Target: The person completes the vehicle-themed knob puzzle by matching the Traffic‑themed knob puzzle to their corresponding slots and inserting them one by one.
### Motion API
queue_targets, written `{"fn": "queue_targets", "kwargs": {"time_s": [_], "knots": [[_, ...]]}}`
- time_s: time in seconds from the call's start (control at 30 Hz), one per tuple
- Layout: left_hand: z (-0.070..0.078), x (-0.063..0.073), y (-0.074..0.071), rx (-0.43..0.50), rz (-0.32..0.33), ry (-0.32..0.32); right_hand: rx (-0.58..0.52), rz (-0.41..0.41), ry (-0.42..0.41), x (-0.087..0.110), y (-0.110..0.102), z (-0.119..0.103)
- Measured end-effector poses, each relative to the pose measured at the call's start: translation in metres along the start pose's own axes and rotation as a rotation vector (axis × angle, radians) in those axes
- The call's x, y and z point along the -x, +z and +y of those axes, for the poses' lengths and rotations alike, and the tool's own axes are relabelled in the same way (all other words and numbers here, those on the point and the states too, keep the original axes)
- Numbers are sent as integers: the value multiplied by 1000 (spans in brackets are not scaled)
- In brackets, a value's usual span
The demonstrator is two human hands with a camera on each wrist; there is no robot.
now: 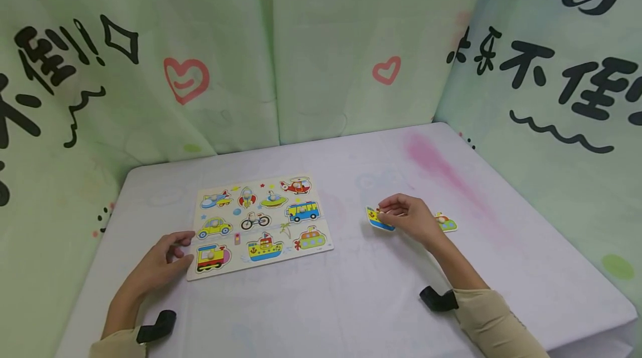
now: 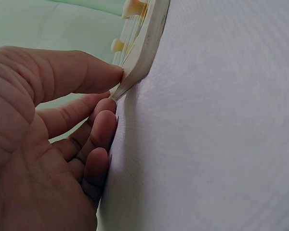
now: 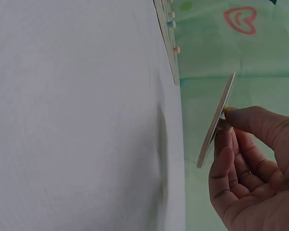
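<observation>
A wooden knob puzzle board [image 1: 241,263] with vehicle pictures lies flat on the white table. My left hand [image 1: 165,263] rests at the board's left side, thumb and fingertips touching its edge [image 2: 139,62], the other fingers loosely bent on the tabletop. Held up to the right of the board, a ship puzzle piece [image 1: 378,222] is pinched by its knob between the thumb and fingers of my right hand [image 1: 408,216]. In the right wrist view, the ship piece [image 3: 216,122] shows edge-on and tilted, above the table surface.
Beyond my right wrist lies a submarine puzzle piece [image 1: 446,222], partly covered by the hand. Green printed curtains [image 1: 321,68] enclose the back and sides of the table [image 1: 311,313]. A pink stain [image 1: 431,157] marks the cloth at the back right.
</observation>
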State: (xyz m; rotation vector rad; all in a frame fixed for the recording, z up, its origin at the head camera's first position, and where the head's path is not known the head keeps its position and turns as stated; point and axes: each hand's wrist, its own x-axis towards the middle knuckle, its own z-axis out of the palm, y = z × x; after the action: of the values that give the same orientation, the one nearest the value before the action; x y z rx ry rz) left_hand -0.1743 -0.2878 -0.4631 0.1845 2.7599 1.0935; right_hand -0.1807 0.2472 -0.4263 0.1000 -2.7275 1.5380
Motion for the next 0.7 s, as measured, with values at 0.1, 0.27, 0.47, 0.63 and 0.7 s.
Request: {"fn": "queue_targets", "kwargs": {"time_s": [0.1,0.27,0.47,0.63,0.7], "knots": [[0,0,0,-1,-3,-3,-26,-18,-8,-1,4,-2],[1,-1,-1,-1,-11,-16,-57,-51,-5,-3,11,-9],[1,-1,0,-3,-11,-20,-59,-66,14,-6,15,-19],[0,-1,0,-8,-13,-25,-73,-67,9,-10,20,-28],[0,-1,0,-6,-14,-31,-89,-75,4,-12,23,-32]]}}
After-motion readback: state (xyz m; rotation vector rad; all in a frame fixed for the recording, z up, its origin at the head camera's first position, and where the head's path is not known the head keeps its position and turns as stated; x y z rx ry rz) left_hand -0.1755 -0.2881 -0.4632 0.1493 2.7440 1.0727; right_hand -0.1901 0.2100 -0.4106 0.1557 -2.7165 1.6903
